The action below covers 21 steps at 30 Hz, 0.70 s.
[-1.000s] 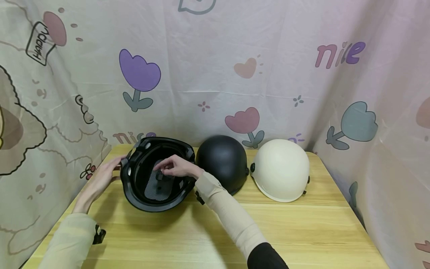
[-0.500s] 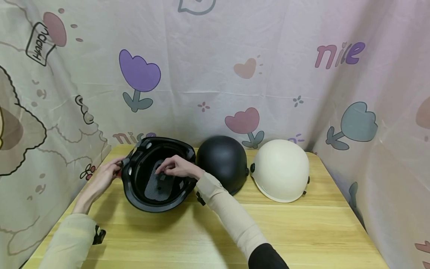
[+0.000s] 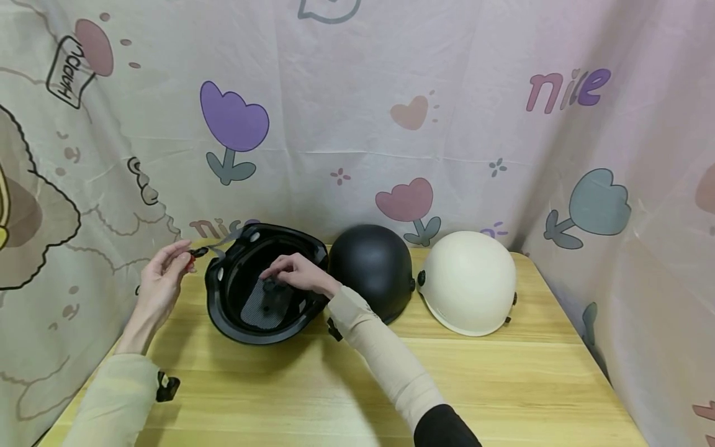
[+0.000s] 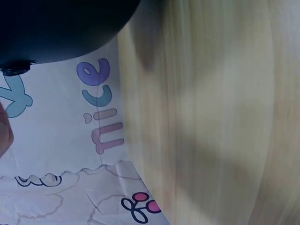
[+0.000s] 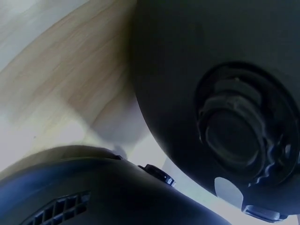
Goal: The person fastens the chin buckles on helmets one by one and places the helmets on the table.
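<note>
A black helmet (image 3: 262,340) lies with its hollow side up at the left of the table, its dark padding showing. Left of its rim, my left hand (image 3: 158,292) pinches a black buckle (image 3: 199,252) with a red part, on a grey strap (image 3: 226,242) running to the helmet. My right hand (image 3: 298,274) reaches into the hollow, fingers bent above a grey mesh pad (image 3: 262,310); whether it pinches anything is hidden. In the left wrist view, a dark shell (image 4: 61,28) and a fingertip (image 4: 3,133) show at the edge.
A second black helmet (image 3: 370,273) stands dome up close beside the first. Right of it is a cream helmet (image 3: 469,282). The right wrist view shows a black shell with a round knob (image 5: 234,136). A printed curtain (image 3: 335,112) hangs behind the wooden table (image 3: 503,385).
My left hand has moved from the helmet's left rim up and outward, drawing the strap and buckle away from it. The helmet has shifted slightly; my right hand stays inside.
</note>
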Each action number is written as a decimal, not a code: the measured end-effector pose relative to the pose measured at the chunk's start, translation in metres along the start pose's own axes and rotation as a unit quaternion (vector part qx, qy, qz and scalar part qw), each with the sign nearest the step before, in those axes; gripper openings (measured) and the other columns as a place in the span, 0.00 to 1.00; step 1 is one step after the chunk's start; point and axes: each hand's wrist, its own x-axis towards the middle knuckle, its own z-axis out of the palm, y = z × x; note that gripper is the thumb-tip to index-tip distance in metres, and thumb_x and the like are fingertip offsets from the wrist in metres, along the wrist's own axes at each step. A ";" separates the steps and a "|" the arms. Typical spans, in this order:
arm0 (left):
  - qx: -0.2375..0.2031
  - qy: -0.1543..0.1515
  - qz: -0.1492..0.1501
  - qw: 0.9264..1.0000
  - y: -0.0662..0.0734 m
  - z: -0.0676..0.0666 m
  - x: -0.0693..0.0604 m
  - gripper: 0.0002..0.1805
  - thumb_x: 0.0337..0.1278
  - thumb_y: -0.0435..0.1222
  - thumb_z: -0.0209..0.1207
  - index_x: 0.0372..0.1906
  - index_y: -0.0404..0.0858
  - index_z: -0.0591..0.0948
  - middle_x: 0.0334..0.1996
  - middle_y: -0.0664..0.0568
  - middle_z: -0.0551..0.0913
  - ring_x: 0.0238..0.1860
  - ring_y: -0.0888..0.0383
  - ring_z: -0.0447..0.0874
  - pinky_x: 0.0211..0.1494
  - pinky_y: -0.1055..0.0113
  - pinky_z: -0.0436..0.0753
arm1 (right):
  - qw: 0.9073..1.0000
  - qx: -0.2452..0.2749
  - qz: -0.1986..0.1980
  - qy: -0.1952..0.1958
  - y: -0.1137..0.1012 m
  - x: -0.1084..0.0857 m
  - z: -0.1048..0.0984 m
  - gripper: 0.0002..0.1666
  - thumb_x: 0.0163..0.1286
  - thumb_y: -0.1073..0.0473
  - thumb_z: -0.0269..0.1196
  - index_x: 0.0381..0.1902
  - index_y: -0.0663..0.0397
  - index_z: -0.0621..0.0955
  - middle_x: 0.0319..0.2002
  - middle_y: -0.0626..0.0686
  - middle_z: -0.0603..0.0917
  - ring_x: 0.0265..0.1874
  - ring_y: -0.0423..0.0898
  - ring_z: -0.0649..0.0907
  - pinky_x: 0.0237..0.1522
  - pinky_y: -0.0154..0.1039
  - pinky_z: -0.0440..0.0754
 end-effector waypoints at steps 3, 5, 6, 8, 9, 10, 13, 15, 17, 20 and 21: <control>-0.028 0.031 0.022 0.999 0.003 0.006 0.000 0.13 0.68 0.21 0.53 0.54 0.29 0.79 0.45 0.53 0.87 0.39 0.64 0.85 0.43 0.77 0.84 | 1.000 0.020 0.000 0.023 0.001 -0.001 0.000 0.15 0.74 0.68 0.56 0.52 0.63 0.86 0.51 0.60 0.84 0.42 0.34 0.78 0.42 0.25 0.76; -0.025 0.049 0.028 0.998 0.004 0.010 0.000 0.13 0.65 0.19 0.55 0.52 0.27 0.80 0.44 0.52 0.88 0.40 0.63 0.86 0.43 0.76 0.84 | 0.999 0.028 -0.003 0.037 0.002 -0.001 0.001 0.13 0.74 0.65 0.60 0.51 0.62 0.87 0.49 0.58 0.85 0.41 0.34 0.79 0.42 0.26 0.79; -0.021 0.056 0.030 0.998 0.004 0.012 0.000 0.14 0.64 0.19 0.55 0.52 0.26 0.81 0.44 0.51 0.89 0.40 0.62 0.86 0.44 0.76 0.84 | 0.999 0.035 -0.002 0.041 0.002 -0.001 0.001 0.13 0.73 0.64 0.62 0.50 0.62 0.87 0.48 0.57 0.85 0.41 0.34 0.79 0.42 0.27 0.80; -0.012 0.065 0.039 0.997 0.005 0.014 0.000 0.15 0.62 0.16 0.55 0.53 0.24 0.80 0.43 0.49 0.89 0.40 0.61 0.87 0.44 0.76 0.84 | 0.998 0.044 -0.005 0.049 0.002 -0.001 0.002 0.12 0.70 0.62 0.66 0.47 0.62 0.88 0.47 0.56 0.85 0.41 0.33 0.80 0.43 0.28 0.82; -0.015 0.068 0.044 0.997 0.005 0.015 0.001 0.17 0.61 0.14 0.55 0.53 0.23 0.80 0.43 0.48 0.89 0.39 0.61 0.87 0.44 0.76 0.85 | 0.997 0.051 -0.007 0.052 0.003 -0.001 0.002 0.11 0.69 0.62 0.67 0.46 0.62 0.88 0.46 0.57 0.85 0.40 0.33 0.81 0.43 0.28 0.83; -0.022 0.068 0.050 0.996 0.005 0.016 0.001 0.18 0.60 0.13 0.54 0.54 0.22 0.79 0.43 0.46 0.89 0.39 0.60 0.87 0.44 0.76 0.85 | 0.997 0.060 -0.009 0.055 0.002 -0.001 0.002 0.11 0.67 0.63 0.68 0.45 0.63 0.88 0.45 0.57 0.84 0.39 0.33 0.82 0.44 0.29 0.84; -0.056 0.067 0.066 0.994 0.006 0.019 0.002 0.21 0.56 0.09 0.52 0.55 0.20 0.78 0.43 0.42 0.89 0.39 0.57 0.88 0.45 0.74 0.86 | 0.994 0.083 -0.017 0.067 0.002 -0.001 0.003 0.10 0.65 0.67 0.70 0.43 0.66 0.87 0.43 0.58 0.84 0.35 0.34 0.84 0.43 0.31 0.86; -0.076 0.066 0.070 0.992 0.007 0.021 0.003 0.22 0.55 0.08 0.51 0.55 0.20 0.78 0.42 0.41 0.90 0.40 0.56 0.89 0.46 0.73 0.86 | 0.992 0.098 -0.020 0.078 0.001 0.000 0.004 0.12 0.63 0.69 0.70 0.45 0.67 0.85 0.39 0.57 0.82 0.32 0.35 0.84 0.41 0.31 0.86; -0.084 0.070 0.073 0.991 0.008 0.023 0.003 0.21 0.55 0.08 0.52 0.54 0.19 0.78 0.42 0.40 0.90 0.39 0.55 0.90 0.46 0.72 0.87 | 0.990 0.107 -0.019 0.086 0.000 0.000 0.004 0.15 0.63 0.70 0.70 0.48 0.68 0.83 0.37 0.53 0.80 0.30 0.35 0.82 0.38 0.30 0.84; -0.076 0.092 0.077 0.990 0.009 0.029 0.004 0.20 0.54 0.08 0.53 0.53 0.16 0.77 0.41 0.40 0.90 0.38 0.55 0.91 0.45 0.72 0.87 | 0.989 0.115 -0.016 0.094 -0.001 0.000 0.004 0.22 0.63 0.71 0.69 0.55 0.68 0.80 0.34 0.48 0.75 0.29 0.36 0.81 0.36 0.28 0.82; -0.071 0.099 0.078 0.990 0.010 0.030 0.004 0.20 0.54 0.08 0.53 0.53 0.16 0.76 0.40 0.40 0.91 0.38 0.55 0.91 0.44 0.72 0.87 | 0.989 0.115 -0.014 0.095 -0.001 0.000 0.004 0.23 0.63 0.71 0.69 0.56 0.67 0.79 0.34 0.47 0.75 0.29 0.36 0.81 0.36 0.28 0.82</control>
